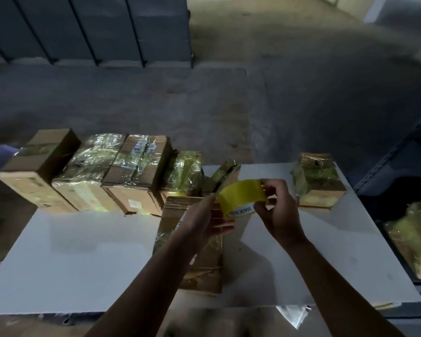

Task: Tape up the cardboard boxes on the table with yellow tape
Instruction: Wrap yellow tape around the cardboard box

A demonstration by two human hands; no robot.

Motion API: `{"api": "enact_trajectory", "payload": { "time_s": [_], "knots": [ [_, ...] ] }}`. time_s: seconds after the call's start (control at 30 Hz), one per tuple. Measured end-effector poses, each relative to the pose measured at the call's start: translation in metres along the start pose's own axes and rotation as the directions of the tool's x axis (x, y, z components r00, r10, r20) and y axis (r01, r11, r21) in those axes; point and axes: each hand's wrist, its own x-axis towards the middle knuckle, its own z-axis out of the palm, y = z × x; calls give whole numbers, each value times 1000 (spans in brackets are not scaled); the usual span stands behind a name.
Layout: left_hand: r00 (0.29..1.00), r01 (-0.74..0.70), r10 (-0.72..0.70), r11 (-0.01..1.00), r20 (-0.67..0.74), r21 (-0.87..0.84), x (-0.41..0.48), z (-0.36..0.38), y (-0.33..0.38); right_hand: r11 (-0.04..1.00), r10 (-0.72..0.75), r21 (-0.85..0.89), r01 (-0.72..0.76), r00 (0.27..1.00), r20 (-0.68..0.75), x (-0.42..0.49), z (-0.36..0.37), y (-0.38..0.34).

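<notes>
Yellow round tape roll (241, 199) held in air between both hands. Right hand (277, 212) grips it, fingers curled over top rim, thumb (259, 206) under. Left hand (204, 220) has fingers straight and slightly apart just below roll, thumb tip at left rim. Brown crumpled cardboard box (192, 254) beneath fingers on white flat table (83, 251). Row of tape-wrapped brown cardboard boxes (88, 171) beyond left fingers; small taped cardboard box (317, 183) beyond right fingers

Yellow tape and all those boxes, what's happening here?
A person is taping up boxes. Their right grip holds a roll of yellow tape above a cardboard box on the white table, and the left grip touches the roll's other side. Several taped boxes stand in a row at the back.
</notes>
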Motion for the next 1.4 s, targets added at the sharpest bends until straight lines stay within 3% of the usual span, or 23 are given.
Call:
{"api": "enact_trajectory", "payload": {
  "time_s": [0.23, 0.73, 0.9, 1.13, 1.4],
  "knots": [
    [999, -29, 29, 1000, -22, -10, -14, -27, 11, 979, -125, -154, 132, 991, 55, 5, 16, -10],
    [988, -152, 151, 966, 20, 211, -17, -51, 22, 932, -143, -316, 176, 982, 124, 10, 32, -42],
    [985, -169, 163, 979, 58, 118, -14, -55, 24, 931, -159, -317, 182, 983, 97, 14, 28, -56],
    [974, -134, 152, 984, 167, -116, -8, -58, 21, 982, -99, -162, 94, 995, -20, 22, 23, -61],
    [972, -190, 204, 974, 118, -120, -7, -52, 23, 949, -105, -304, 77, 992, -75, 25, 26, -63]
  ]
}}
